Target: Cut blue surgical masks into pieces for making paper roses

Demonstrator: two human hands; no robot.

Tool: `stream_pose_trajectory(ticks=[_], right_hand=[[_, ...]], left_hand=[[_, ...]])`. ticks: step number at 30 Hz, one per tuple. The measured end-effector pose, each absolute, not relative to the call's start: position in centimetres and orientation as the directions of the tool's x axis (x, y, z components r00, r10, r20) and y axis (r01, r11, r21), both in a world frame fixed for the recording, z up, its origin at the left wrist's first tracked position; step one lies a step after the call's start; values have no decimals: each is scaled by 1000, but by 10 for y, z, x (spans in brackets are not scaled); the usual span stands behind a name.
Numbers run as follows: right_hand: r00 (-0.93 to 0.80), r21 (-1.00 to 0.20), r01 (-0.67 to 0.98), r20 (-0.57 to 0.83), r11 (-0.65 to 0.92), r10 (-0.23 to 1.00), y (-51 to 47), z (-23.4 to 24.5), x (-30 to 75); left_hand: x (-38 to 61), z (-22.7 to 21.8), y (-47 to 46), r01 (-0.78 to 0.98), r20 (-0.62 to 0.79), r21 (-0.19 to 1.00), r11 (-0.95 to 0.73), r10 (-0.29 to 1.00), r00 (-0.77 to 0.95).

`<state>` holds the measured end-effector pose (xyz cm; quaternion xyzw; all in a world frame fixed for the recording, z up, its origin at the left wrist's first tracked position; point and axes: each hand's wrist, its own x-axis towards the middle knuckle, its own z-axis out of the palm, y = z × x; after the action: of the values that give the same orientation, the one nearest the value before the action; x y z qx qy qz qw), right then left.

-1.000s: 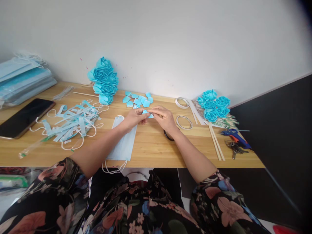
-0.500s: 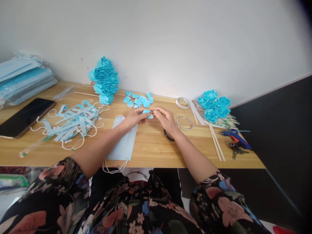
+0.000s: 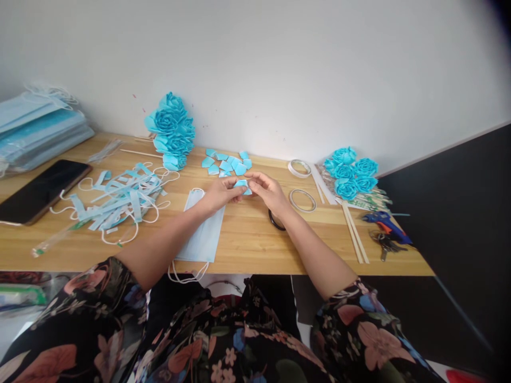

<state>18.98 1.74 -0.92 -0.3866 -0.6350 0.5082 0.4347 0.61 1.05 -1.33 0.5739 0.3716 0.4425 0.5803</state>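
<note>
My left hand (image 3: 219, 193) and my right hand (image 3: 270, 192) meet over the middle of the wooden table (image 3: 247, 244). Both pinch one small folded blue petal piece (image 3: 242, 185) between their fingertips. Just behind it lies a heap of several cut blue petal pieces (image 3: 227, 162). A flat blue face mask (image 3: 204, 234) lies under my left wrist, its ear loops hanging over the table's front edge. A dark ring-shaped thing (image 3: 273, 222) lies under my right wrist, half hidden.
A blue flower bunch (image 3: 171, 131) leans on the wall. Cut mask strips and loops (image 3: 115, 199), a phone (image 3: 40, 190) and stacked masks (image 3: 38, 133) lie left. Right: two tape rolls (image 3: 302, 199), finished blue roses (image 3: 350, 173), wooden sticks (image 3: 353, 230), a glue gun (image 3: 384, 221), keys.
My hands stay together on the petal piece; only the fingers have shifted slightly around it. Nothing else on the table has moved.
</note>
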Motion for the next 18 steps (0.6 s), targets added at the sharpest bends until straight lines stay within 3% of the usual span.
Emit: stream_pose_trajectory(ticks=[9,18], right_hand=[[-291,-981,61,158,183,943,18,-10,190],[-339,-986,-12,163,169,927,18,-7,192]], left_hand=[[8,-17,12,61,139,985,-164,948,287],[7,-13,11,-30,98,995,-93,953,288]])
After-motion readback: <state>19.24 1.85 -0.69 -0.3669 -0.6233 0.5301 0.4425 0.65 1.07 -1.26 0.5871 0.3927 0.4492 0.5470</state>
